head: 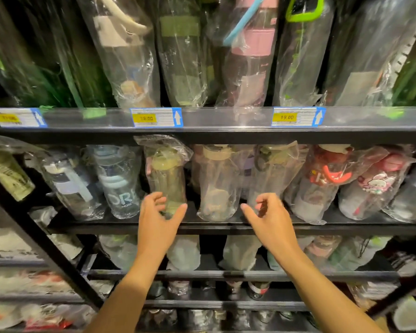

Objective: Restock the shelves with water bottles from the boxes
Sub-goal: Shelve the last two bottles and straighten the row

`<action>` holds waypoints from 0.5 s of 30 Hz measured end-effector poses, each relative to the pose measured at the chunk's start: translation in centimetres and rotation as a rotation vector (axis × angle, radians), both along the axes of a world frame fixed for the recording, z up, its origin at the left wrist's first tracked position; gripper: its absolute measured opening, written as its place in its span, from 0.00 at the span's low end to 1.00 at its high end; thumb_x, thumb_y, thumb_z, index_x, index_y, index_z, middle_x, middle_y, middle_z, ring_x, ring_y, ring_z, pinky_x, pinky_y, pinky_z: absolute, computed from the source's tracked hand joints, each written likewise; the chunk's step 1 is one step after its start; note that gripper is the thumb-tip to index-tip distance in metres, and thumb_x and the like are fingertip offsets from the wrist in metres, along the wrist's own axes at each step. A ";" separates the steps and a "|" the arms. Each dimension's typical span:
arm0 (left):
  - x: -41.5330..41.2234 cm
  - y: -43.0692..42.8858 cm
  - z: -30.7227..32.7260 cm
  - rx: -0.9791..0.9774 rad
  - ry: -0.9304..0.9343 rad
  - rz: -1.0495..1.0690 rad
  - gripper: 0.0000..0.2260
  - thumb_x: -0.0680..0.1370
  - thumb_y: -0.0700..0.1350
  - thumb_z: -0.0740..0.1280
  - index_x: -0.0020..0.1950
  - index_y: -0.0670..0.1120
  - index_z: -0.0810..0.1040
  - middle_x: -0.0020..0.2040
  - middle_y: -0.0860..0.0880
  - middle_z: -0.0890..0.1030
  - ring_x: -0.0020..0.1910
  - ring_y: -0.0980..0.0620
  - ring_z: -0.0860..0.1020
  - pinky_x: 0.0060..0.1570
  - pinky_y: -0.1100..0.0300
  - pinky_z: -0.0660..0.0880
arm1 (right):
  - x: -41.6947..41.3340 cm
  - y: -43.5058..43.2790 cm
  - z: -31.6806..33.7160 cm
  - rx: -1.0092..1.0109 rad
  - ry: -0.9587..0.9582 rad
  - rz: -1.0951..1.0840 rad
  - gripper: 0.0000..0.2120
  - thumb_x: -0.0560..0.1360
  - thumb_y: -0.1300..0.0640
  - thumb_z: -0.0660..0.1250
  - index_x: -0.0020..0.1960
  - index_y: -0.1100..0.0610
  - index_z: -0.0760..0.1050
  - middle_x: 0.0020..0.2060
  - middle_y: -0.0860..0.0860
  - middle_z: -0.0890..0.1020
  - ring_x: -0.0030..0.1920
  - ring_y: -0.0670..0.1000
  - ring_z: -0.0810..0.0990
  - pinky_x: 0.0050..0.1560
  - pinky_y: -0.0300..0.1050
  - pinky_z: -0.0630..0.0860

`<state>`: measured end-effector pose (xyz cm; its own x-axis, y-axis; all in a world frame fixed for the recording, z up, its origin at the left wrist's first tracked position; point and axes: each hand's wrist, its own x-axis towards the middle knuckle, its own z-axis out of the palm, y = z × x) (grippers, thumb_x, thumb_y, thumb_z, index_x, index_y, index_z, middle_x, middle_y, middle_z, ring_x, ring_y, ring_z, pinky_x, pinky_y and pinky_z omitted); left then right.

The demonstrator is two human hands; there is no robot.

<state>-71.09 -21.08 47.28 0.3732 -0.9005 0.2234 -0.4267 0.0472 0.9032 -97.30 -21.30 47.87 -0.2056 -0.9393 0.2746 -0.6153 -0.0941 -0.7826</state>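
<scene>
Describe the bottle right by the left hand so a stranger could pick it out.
Find the shelf rail with yellow price tags; look below the 18.00 tag. The bagged bottle just above the left hand is it: pale yellow-green lid, unlike the blue-ringed bottle on its left.

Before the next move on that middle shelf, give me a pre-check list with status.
1. Left hand free: ok, fingers spread by the base of the yellow-lidded bottle, gripping nothing.
2. Right hand free: ok, loosely curled, holding nothing.
3. Yellow-lidded bottle standing on the middle shelf: ok, roughly upright in its bag.
4. Room behind the front row: cannot tell, hidden by bottles.
5. Supply box in view: not ok, none shows.
</scene>
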 end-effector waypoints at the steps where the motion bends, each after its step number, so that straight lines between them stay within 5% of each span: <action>1: 1.5 0.2 0.3 -0.008 -0.004 0.033 0.30 0.74 0.55 0.77 0.70 0.49 0.69 0.65 0.50 0.75 0.60 0.54 0.77 0.60 0.51 0.78 | 1.5 0.3 0.2 -0.008 0.016 0.040 0.15 0.76 0.43 0.73 0.54 0.49 0.72 0.45 0.44 0.78 0.43 0.43 0.78 0.46 0.49 0.76; 5: 7.6 0.5 1.2 -0.034 -0.061 0.180 0.32 0.75 0.54 0.77 0.72 0.44 0.67 0.67 0.48 0.68 0.65 0.47 0.74 0.63 0.48 0.75 | 8.2 0.2 0.7 0.022 0.033 0.193 0.19 0.76 0.40 0.72 0.61 0.45 0.71 0.51 0.40 0.77 0.45 0.42 0.79 0.49 0.47 0.78; 8: 11.2 0.0 1.5 -0.016 -0.090 0.234 0.36 0.75 0.54 0.77 0.75 0.44 0.64 0.69 0.47 0.66 0.68 0.45 0.71 0.60 0.53 0.71 | 12.9 -0.6 0.7 0.079 0.033 0.265 0.32 0.77 0.37 0.70 0.74 0.47 0.63 0.63 0.41 0.75 0.56 0.44 0.78 0.52 0.42 0.76; 11: 13.5 -1.1 1.6 0.023 -0.085 0.196 0.41 0.75 0.55 0.77 0.79 0.44 0.59 0.76 0.45 0.64 0.73 0.44 0.69 0.67 0.48 0.70 | 16.8 -1.8 0.4 0.145 0.000 0.285 0.45 0.76 0.37 0.71 0.82 0.49 0.50 0.77 0.47 0.64 0.73 0.51 0.69 0.67 0.50 0.74; 15: 14.6 -2.7 1.2 0.052 -0.044 0.109 0.44 0.75 0.55 0.76 0.82 0.45 0.54 0.80 0.45 0.61 0.77 0.44 0.65 0.73 0.46 0.68 | 20.0 -3.6 -0.2 0.154 -0.026 0.186 0.53 0.73 0.37 0.74 0.83 0.54 0.46 0.79 0.53 0.60 0.78 0.56 0.63 0.73 0.57 0.69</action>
